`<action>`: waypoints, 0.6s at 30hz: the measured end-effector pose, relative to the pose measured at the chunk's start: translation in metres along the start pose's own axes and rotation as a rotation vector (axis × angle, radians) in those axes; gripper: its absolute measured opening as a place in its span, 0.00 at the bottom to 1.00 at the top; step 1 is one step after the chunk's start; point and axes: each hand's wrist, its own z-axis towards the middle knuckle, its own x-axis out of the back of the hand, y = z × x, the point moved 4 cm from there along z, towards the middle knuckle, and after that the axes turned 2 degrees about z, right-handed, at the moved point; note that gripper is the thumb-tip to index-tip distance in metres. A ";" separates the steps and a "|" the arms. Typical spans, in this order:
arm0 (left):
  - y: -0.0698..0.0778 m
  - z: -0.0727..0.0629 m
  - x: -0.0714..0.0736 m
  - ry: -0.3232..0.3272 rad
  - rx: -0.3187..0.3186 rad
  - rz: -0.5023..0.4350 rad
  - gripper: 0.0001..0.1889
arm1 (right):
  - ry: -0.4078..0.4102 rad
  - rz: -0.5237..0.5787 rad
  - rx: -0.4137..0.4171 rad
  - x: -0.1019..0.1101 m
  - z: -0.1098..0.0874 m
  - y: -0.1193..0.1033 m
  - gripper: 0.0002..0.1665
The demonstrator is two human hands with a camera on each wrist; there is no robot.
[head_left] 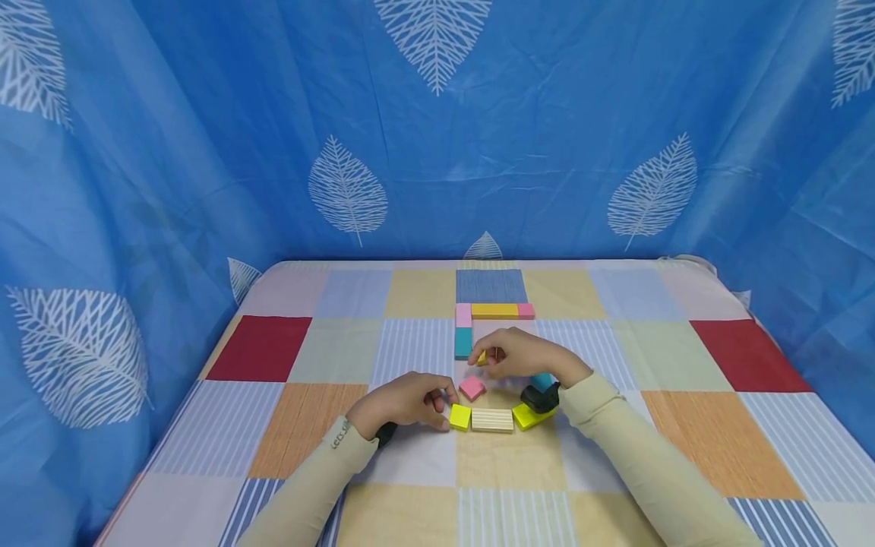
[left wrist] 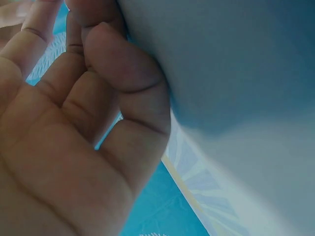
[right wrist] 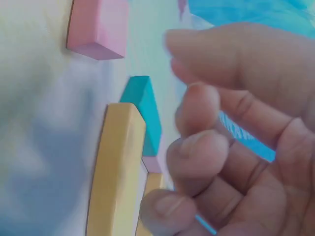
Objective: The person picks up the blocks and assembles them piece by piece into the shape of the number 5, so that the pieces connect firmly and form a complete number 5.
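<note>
My left hand [head_left: 406, 399] rests low on the cloth with its fingers loosely bent. Its thumb and forefinger come up to the left side of a bright yellow block [head_left: 460, 417]; whether they touch it I cannot tell. No block shows in the left wrist view. My right hand [head_left: 522, 353] hovers over the blocks, fingers relaxed and nothing visible between them in the right wrist view. Beside its fingertips lies a long orange-yellow block [right wrist: 115, 167], near a teal block [right wrist: 142, 110]. A pink block [head_left: 472, 388] sits apart, turned at an angle, just nearer than that hand.
A striped cream block [head_left: 492, 420] and another bright yellow block [head_left: 532, 415] continue the near row. Under my right wrist is a second teal block [head_left: 542, 381]. At the back are a light pink block [head_left: 463, 314], an orange block [head_left: 495, 311] and a pink end block [head_left: 525, 311].
</note>
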 end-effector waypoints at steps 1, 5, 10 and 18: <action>0.000 0.000 0.000 0.000 0.004 0.000 0.14 | 0.009 0.009 0.022 0.002 -0.003 0.000 0.10; 0.000 0.001 -0.001 -0.002 0.026 -0.004 0.14 | 0.035 0.070 0.087 0.009 -0.014 0.000 0.09; -0.001 0.001 -0.001 -0.001 0.042 -0.005 0.14 | 0.066 0.160 0.085 0.013 -0.028 0.005 0.10; -0.002 0.001 -0.002 0.008 0.003 -0.008 0.14 | 0.122 0.224 0.079 0.013 -0.051 0.023 0.08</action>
